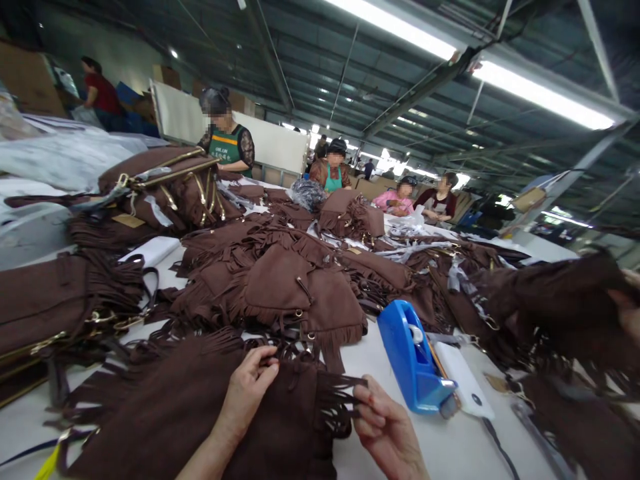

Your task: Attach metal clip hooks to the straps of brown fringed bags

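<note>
Directly below the camera, a brown fringed bag (200, 413) lies flat on the white bench (450, 447), at its near edge. The left hand (247, 390) rests on the top of the bag, fingers curled and pressing the suede near a thin strap, not closed around anything. The right hand (385, 427) pinches a few strands of the bag's fringe (335, 400) between thumb and fingers at the bag's right side. Just beside the right hand, on the bench, stands a blue tape dispenser (413, 360), with a white flat device (465, 380) touching its right side. Behind the bag, a heap of similar brown bags (300, 287) covers the middle of the bench. On the left, stacked bags with gold-coloured fittings (170, 180) stand higher than the heap, and a further dark bag (45, 307) lies at the left edge. At the right edge, another person's hand (630, 313) holds up a brown fringed piece (560, 307). Further along the bench, several seated workers, one in a green apron (227, 147), handle material. Fluorescent tube lights (540, 97) run along the roof above.
</note>
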Tool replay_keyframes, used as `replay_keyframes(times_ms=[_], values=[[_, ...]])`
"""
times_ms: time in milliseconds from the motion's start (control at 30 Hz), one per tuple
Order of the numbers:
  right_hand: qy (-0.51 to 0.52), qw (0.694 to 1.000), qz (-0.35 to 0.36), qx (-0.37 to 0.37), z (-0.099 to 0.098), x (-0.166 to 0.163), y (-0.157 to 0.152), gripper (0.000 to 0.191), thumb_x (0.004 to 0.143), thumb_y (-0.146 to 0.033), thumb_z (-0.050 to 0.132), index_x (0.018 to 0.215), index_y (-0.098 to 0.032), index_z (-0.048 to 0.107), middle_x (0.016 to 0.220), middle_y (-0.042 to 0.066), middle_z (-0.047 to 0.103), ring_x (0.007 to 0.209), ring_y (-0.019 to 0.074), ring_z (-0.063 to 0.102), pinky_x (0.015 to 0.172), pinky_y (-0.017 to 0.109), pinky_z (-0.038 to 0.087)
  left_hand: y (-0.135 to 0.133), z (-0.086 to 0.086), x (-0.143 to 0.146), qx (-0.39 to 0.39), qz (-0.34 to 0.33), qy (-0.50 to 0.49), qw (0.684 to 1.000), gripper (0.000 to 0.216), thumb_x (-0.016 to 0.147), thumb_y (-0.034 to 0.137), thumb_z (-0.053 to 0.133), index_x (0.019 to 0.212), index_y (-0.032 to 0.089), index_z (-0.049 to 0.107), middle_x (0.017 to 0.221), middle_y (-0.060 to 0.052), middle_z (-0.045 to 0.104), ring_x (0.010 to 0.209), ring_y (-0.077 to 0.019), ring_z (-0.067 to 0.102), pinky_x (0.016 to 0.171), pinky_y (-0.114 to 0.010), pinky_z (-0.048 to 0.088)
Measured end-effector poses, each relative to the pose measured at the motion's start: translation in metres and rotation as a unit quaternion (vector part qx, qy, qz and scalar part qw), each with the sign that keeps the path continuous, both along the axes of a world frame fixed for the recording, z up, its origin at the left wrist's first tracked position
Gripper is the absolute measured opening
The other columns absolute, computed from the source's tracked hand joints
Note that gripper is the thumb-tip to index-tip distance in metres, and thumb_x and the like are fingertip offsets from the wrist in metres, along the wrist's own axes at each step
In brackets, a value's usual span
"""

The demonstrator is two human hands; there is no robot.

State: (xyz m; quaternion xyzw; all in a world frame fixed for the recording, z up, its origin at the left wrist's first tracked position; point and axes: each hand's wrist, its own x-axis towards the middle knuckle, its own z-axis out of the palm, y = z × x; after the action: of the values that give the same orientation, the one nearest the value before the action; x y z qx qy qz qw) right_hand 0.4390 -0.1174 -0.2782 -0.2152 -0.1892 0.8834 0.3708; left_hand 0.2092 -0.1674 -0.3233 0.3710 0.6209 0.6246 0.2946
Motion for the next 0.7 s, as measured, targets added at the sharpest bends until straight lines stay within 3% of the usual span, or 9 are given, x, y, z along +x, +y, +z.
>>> replay_keyframes(times_ms=[67,133,233,300,367,400,467,600,700], values=[[0.037,0.998,-0.041,-0.003,0.006,0.014,0.002,0.025,0.053,-0.007,0.076,0.065,-0.016,0.055,0.062,-0.006,0.052,0.040,-0.0028,0.034,0.037,0.008,0.025,0.000,-0.002,-0.001,-0.006,0.000,0.003,1.000,0.029,0.065,0.036,0.058,0.086,0.017,0.063,0.087,-0.005,0.062,0.077,-0.0192,0.062,0.071,-0.029,0.049],[0.030,0.991,-0.130,0.014,0.009,0.028,0.006,0.029,0.054,-0.011,0.078,0.074,-0.016,0.059,0.060,-0.008,0.051,0.040,-0.0023,0.035,0.037,0.008,0.028,0.001,-0.003,-0.001,-0.011,0.000,0.006,1.000,0.028,0.065,0.036,0.058,0.084,0.017,0.064,0.086,-0.005,0.063,0.077,-0.0193,0.062,0.073,-0.030,0.049],[-0.135,0.962,-0.227,0.074,0.006,0.038,0.013,0.035,0.057,-0.024,0.077,0.087,-0.019,0.061,0.062,-0.006,0.057,0.043,0.0024,0.042,0.039,0.012,0.033,0.001,-0.003,-0.001,-0.018,-0.002,0.016,1.000,0.026,0.064,0.037,0.059,0.081,0.018,0.065,0.083,-0.004,0.063,0.075,-0.0190,0.061,0.073,-0.030,0.048],[-0.338,0.900,-0.210,0.179,0.000,0.032,0.017,0.031,0.062,-0.033,0.071,0.089,-0.020,0.062,0.079,0.002,0.064,0.062,0.0113,0.055,0.050,0.021,0.043,0.001,-0.002,-0.001,-0.022,-0.004,0.028,0.999,0.026,0.064,0.037,0.058,0.081,0.019,0.065,0.083,-0.003,0.064,0.075,-0.0193,0.061,0.073,-0.030,0.048],[-0.497,0.791,-0.157,0.321,-0.008,0.014,0.019,0.030,0.066,-0.032,0.063,0.093,-0.020,0.062,0.100,0.008,0.064,0.091,0.0216,0.056,0.073,0.032,0.045,0.001,-0.002,-0.001,-0.027,-0.006,0.040,0.999,0.026,0.064,0.038,0.058,0.081,0.019,0.065,0.083,-0.003,0.064,0.079,-0.0202,0.060,0.074,-0.030,0.047],[-0.539,0.738,-0.129,0.384,-0.012,0.002,0.020,0.032,0.065,-0.029,0.060,0.095,-0.020,0.062,0.105,0.009,0.062,0.100,0.0243,0.052,0.083,0.037,0.041,0.001,-0.002,-0.001,-0.030,-0.008,0.043,0.999,0.026,0.064,0.038,0.058,0.081,0.019,0.065,0.084,-0.003,0.065,0.080,-0.0206,0.060,0.075,-0.030,0.046],[-0.561,0.693,-0.090,0.443,-0.018,-0.022,0.020,0.034,0.059,-0.019,0.057,0.092,-0.021,0.064,0.100,0.007,0.064,0.100,0.0259,0.050,0.089,0.040,0.035,0.000,-0.001,-0.001,-0.034,-0.010,0.041,0.999,0.026,0.065,0.038,0.058,0.081,0.019,0.066,0.084,-0.004,0.065,0.080,-0.0206,0.060,0.075,-0.031,0.046],[-0.543,0.707,-0.052,0.449,-0.027,-0.051,0.021,0.018,0.052,-0.013,0.050,0.065,-0.021,0.060,0.064,-0.001,0.058,0.069,0.0192,0.052,0.068,0.031,0.039,-0.001,0.000,0.000,-0.030,-0.020,0.023,0.999,0.026,0.065,0.036,0.058,0.082,0.018,0.066,0.082,-0.004,0.065,0.076,-0.0195,0.060,0.072,-0.030,0.047],[-0.538,0.726,-0.075,0.421,-0.030,-0.045,0.024,0.005,0.056,-0.017,0.044,0.057,-0.021,0.047,0.052,-0.005,0.046,0.053,0.0134,0.045,0.052,0.024,0.036,-0.002,0.001,0.001,-0.029,-0.021,0.017,0.999,0.025,0.065,0.035,0.057,0.081,0.017,0.066,0.079,-0.004,0.065,0.075,-0.0189,0.060,0.070,-0.029,0.047]])
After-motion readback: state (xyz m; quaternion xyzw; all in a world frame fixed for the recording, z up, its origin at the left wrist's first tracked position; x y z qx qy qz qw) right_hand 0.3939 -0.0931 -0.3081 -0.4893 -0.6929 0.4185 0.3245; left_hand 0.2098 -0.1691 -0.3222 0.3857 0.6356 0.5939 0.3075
